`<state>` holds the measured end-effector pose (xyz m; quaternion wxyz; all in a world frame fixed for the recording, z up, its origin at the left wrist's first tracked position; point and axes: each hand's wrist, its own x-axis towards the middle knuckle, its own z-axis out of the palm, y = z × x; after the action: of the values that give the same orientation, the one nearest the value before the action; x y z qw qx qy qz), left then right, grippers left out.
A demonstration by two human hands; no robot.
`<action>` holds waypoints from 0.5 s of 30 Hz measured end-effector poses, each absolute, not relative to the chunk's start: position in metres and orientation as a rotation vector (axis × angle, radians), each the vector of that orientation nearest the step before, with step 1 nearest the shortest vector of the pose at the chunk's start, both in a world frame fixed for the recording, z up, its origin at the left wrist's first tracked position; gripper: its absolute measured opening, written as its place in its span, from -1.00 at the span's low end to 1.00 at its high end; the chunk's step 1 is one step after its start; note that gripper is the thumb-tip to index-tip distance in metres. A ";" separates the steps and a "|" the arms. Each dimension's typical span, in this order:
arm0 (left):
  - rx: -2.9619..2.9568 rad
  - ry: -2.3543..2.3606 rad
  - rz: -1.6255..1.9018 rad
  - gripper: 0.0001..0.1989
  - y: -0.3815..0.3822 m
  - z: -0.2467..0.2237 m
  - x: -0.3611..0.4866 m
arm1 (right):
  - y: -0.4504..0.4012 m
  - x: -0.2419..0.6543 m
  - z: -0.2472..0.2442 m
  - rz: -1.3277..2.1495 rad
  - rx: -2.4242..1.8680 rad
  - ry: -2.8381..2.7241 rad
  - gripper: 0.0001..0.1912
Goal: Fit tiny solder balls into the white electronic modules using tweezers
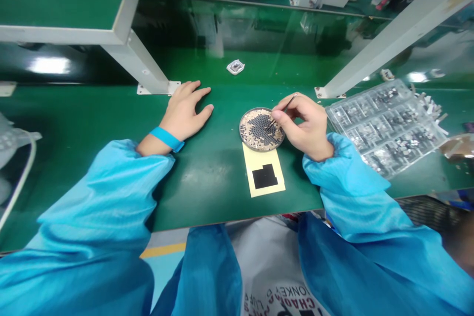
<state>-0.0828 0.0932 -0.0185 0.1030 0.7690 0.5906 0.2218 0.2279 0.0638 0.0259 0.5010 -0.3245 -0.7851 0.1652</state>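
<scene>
the left hand [187, 111] lies palm down on the green desk [207, 185], fingers extended and spread; a blue band [165, 138] circles its wrist. the right hand [306, 126] is closed in a pinch grip on slim dark tweezers [291, 101], which slant down to the left, tips at the dish [255, 149]. whether the tips hold a piece cannot be told.

the dish is round and sits left of the right hand, in the middle of the desk. it contains dark pieces [258, 127] grouped at its centre, with pale bits [254, 141] around them. the yellow card [247, 165], bearing a black patch [264, 176], lies on the near side of the dish.

to the right, a clear box [388, 126] with compartments of small parts lies at an angle. a small whitish item [235, 66] lies on the far side, between two metal posts.
</scene>
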 end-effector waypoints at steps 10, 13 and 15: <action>2.278 1.746 0.644 -0.41 0.094 -0.020 -0.084 | 0.064 0.229 0.024 0.403 -0.843 -1.908 -0.70; 2.285 1.748 0.638 -0.40 0.094 -0.019 -0.083 | 0.064 0.229 0.025 0.404 -0.845 -1.909 -0.71; 2.287 1.748 0.645 -0.40 0.093 -0.019 -0.083 | 0.064 0.228 0.026 0.403 -0.840 -1.907 -0.73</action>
<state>-0.0827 0.0934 -0.0188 0.0956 0.7717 0.5899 0.2176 0.2283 0.0636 0.0258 0.4879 -0.3455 -0.7843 0.1659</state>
